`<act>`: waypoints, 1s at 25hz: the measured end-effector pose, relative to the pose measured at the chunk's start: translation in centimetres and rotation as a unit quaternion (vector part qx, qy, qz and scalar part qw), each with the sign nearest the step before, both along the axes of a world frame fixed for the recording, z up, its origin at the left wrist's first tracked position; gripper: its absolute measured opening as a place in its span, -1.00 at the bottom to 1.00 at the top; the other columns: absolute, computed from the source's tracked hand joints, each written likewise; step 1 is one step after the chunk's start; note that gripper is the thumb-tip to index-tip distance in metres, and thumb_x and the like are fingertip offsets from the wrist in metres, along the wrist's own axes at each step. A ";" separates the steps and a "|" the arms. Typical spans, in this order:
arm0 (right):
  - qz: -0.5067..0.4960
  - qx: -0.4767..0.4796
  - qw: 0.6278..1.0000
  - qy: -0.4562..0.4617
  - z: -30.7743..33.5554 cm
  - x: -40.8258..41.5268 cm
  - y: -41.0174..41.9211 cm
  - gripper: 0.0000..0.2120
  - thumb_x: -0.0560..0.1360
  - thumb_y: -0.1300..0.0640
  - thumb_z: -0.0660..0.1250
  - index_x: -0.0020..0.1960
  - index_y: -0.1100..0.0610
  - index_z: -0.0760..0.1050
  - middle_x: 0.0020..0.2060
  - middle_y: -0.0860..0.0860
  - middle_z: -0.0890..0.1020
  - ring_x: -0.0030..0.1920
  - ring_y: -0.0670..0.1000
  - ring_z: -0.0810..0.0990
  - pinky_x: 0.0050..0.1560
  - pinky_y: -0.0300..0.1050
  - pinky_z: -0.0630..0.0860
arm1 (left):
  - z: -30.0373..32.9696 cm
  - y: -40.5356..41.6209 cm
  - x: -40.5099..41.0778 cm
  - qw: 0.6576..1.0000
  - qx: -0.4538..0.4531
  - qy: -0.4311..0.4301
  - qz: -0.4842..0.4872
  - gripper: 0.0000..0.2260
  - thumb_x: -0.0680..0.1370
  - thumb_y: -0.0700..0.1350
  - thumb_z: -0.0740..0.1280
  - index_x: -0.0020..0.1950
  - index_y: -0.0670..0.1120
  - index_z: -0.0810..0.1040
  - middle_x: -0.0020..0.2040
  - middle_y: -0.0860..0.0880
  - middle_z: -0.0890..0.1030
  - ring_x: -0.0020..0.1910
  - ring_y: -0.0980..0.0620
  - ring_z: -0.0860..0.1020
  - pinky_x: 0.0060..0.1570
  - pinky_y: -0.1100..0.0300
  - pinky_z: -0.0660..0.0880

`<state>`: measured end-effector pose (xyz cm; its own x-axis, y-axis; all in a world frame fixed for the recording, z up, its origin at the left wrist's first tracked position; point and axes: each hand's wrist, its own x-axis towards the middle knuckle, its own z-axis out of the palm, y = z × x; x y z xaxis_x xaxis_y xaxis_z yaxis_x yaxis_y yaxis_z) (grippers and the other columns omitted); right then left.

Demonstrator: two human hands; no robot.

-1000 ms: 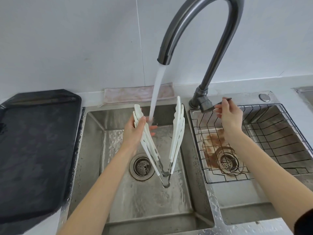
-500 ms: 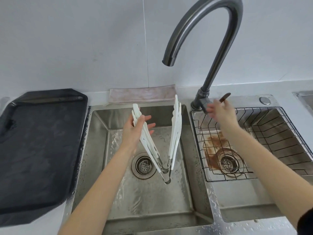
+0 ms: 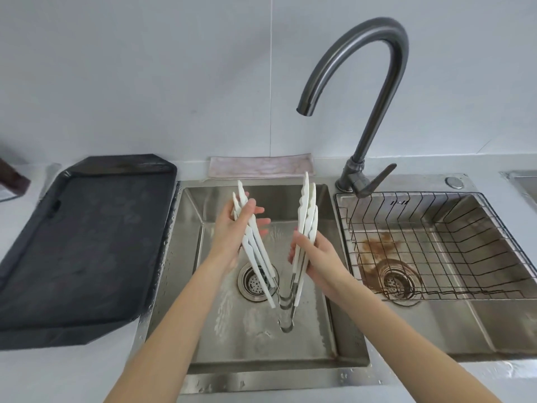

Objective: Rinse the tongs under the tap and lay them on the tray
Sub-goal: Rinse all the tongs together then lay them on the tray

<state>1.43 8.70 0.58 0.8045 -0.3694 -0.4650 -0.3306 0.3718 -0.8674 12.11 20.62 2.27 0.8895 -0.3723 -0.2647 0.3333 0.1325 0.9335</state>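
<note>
Several white tongs (image 3: 308, 210) with steel hinges are bunched in a V over the left sink basin (image 3: 255, 338), tips up and hinges down. My left hand (image 3: 236, 228) grips the left arms of the bundle. My right hand (image 3: 315, 257) holds the right arms lower down. The dark gooseneck tap (image 3: 374, 91) arches above and to the right, with no water running from its spout. The black tray (image 3: 81, 242) lies flat on the counter left of the sink, with nothing on it.
A right basin holds a black wire rack (image 3: 436, 245) over a rust-stained drain. A pinkish cloth (image 3: 261, 167) lies folded behind the left basin. The tap lever (image 3: 374, 181) points right. A dark brown object (image 3: 13, 181) sits at the far left edge.
The water stream stopped. My right hand left the tap lever and came down onto the right arms of the tongs. The left hand kept its grip.
</note>
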 end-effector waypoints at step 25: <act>0.102 -0.268 0.958 0.020 -1.9 1.7 2.0 -0.65 0.51 0.04 0.28 0.18 0.26 0.42 -0.39 -0.15 0.67 -0.21 -0.23 0.64 -0.11 -0.33 0.47 | -3.7 5.7 -3.0 0.969 0.185 -0.057 -0.152 -0.87 0.48 -0.11 0.36 -0.02 -0.10 0.48 -0.21 -0.02 0.65 -0.19 0.09 0.67 -0.04 0.03 0.60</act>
